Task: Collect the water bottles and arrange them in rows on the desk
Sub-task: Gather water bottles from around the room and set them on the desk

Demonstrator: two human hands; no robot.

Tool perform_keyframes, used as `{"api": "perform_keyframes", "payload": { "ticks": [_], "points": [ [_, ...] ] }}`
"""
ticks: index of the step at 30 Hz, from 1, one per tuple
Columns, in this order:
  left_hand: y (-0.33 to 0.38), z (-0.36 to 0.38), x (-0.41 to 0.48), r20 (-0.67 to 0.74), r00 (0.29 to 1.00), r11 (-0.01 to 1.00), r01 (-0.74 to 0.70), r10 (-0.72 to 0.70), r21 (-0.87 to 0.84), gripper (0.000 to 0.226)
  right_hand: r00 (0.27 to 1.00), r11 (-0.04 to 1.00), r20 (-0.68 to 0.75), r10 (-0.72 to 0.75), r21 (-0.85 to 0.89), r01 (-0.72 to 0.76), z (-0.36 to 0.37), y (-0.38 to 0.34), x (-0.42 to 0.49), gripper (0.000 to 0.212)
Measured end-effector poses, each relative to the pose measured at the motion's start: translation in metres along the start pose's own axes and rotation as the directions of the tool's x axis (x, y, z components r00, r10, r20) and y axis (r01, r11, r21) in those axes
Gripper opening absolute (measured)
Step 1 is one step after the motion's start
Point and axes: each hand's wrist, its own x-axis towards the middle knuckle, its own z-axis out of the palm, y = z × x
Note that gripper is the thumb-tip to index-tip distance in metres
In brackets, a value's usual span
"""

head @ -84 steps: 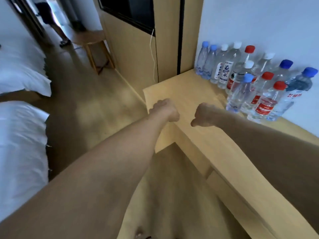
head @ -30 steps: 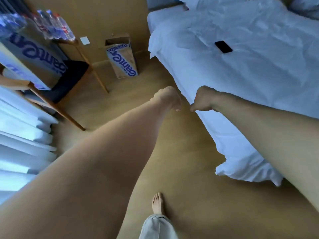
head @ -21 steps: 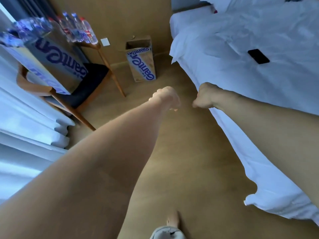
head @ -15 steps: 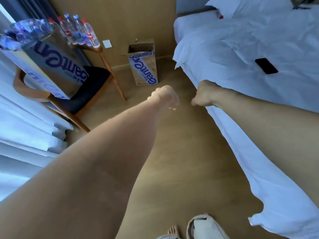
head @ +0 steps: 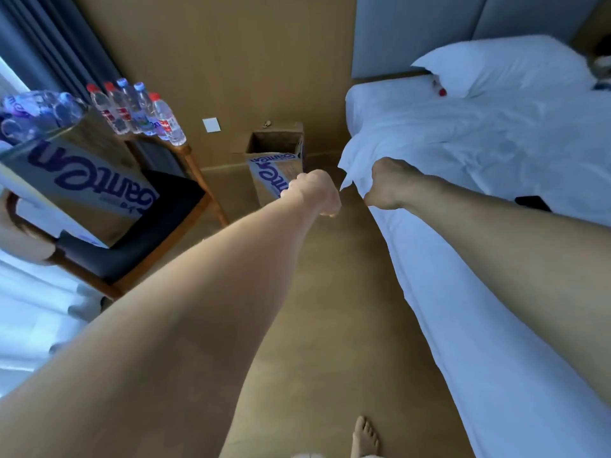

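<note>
Several clear water bottles (head: 139,110) with red and blue caps stand in a group on a small wooden side table (head: 185,150) at the upper left. More bottles (head: 36,110) fill the top of a large printed carton (head: 82,190) that sits on a dark chair. A red-capped bottle (head: 438,87) lies by the pillow on the bed. My left hand (head: 315,196) and my right hand (head: 388,185) are held out in front of me as fists, empty, above the floor.
A white bed (head: 496,226) runs along the right, with a black phone (head: 532,203) on it. A smaller open carton (head: 277,160) stands on the floor against the wall. The chair (head: 158,233) and curtains fill the left. Wooden floor lies between them.
The view has swung away from the desk with its rows of bottles to the bed side of the room and moved closer to the side table. Both fists stay empty.
</note>
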Motion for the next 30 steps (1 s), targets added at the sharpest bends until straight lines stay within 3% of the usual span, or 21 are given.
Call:
{"api": "perform_keyframes", "payload": {
  "ticks": [3,7,11,13,20,27,30],
  "points": [
    [0.006,-0.019,0.025,0.007,1.000,0.999,0.013,-0.013,0.047,0.052,1.000,0.999,0.013,0.009,0.042,-0.009,-0.018,0.002,0.051,0.019],
    [0.001,-0.053,0.084,-0.045,0.998,0.999,0.034,-0.035,-0.026,0.042,0.999,0.998,0.029,-0.028,0.055,0.027,-0.030,-0.006,0.115,0.025],
    [0.004,-0.086,0.151,0.002,0.999,0.999,0.047,-0.047,0.027,0.035,0.999,0.999,0.012,-0.043,0.019,0.043,-0.050,-0.019,0.184,0.002],
    [0.010,-0.108,0.188,-0.049,0.998,0.999,0.034,-0.033,0.026,0.032,1.000,1.000,-0.009,-0.027,0.015,0.028,-0.061,-0.025,0.221,0.014],
    [0.020,-0.179,0.304,-0.094,0.995,0.992,-0.005,0.017,0.127,0.052,0.998,0.999,-0.043,0.034,0.043,-0.032,-0.096,-0.042,0.343,0.002],
    [0.065,-0.202,0.404,-0.094,0.989,0.990,-0.103,0.112,0.093,0.027,0.989,0.992,-0.075,0.124,0.046,-0.121,-0.111,-0.002,0.444,0.005],
    [0.091,-0.208,0.447,-0.086,0.987,0.989,-0.131,0.136,0.066,0.038,0.986,0.987,-0.073,0.150,0.065,-0.145,-0.119,0.023,0.490,0.018]
  ]
}}
